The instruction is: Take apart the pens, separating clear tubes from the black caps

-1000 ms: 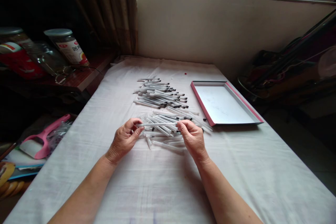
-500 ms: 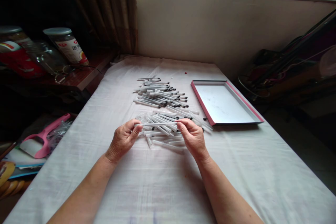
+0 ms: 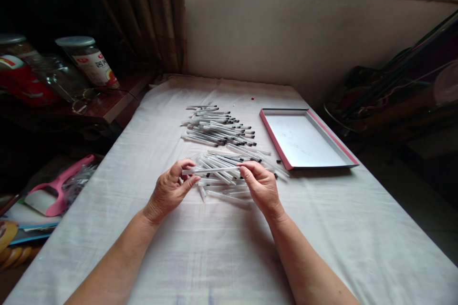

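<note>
Pen barrel (image 3: 214,170) hovers over white tablecloth (image 3: 214,252) before a pale wall (image 3: 272,38), right hand (image 3: 262,189) pinching it, left hand's (image 3: 167,191) digits parted.

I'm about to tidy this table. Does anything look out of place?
Two strays: a small red piece alone on the far part of the tablecloth, and a small black piece loose beside the pink-edged tray. The nearer pen barrels also lie criss-cross, unlike the neater farther pile.
</note>
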